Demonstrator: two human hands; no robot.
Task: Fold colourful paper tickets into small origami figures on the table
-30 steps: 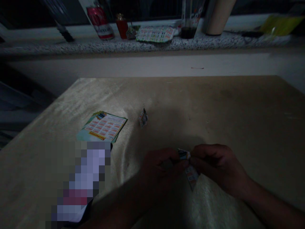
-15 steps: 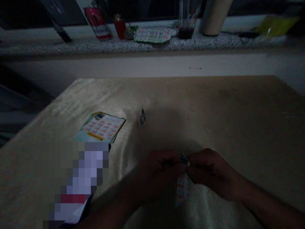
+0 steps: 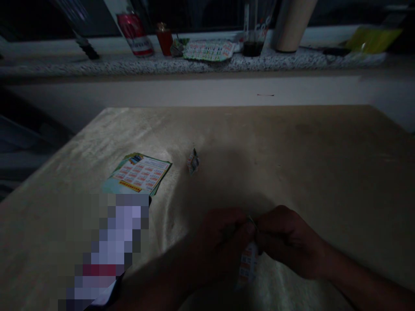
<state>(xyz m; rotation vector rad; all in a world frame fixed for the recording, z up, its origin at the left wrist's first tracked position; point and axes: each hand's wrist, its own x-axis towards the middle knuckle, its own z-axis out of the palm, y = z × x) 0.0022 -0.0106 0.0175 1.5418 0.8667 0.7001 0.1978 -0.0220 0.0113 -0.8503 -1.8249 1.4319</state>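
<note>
The left hand (image 3: 220, 242) and right hand (image 3: 288, 237), fingertips clamped on a printed paper strip (image 3: 248, 263) at lower centre, apparently work its upper end, as a small folded paper (image 3: 193, 163) sits mid-frame near stacked printed sheets (image 3: 142, 170) at left.

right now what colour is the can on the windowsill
The can is pinkish red above, whitish lower down; it shows in the head view.

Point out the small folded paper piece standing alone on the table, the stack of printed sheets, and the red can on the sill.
folded paper piece (image 3: 193, 162): head view, printed side
stack of sheets (image 3: 140, 172): head view, top sheet
red can (image 3: 133, 30): head view, upper body
</note>
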